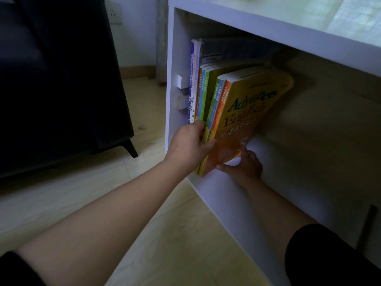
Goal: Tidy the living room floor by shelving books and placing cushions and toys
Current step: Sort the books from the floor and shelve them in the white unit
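Note:
Several thin books stand on edge inside a white shelf compartment (237,188), pressed toward its left wall. The front one is an orange-yellow English textbook (245,118), leaning to the right. My left hand (189,145) grips the spines of the books at their lower end, thumb on the front cover. My right hand (245,166) is under the textbook's lower corner, fingers and thumb pinching its edge. Taller pale-spined books (194,79) stand at the far left.
A dark cabinet on short legs (61,89) stands to the left on the light wood floor (144,112). Two small white blocks (182,81) stick out from the shelf's left wall. The compartment's right part holds no books. A wall socket (114,13) is at the upper left.

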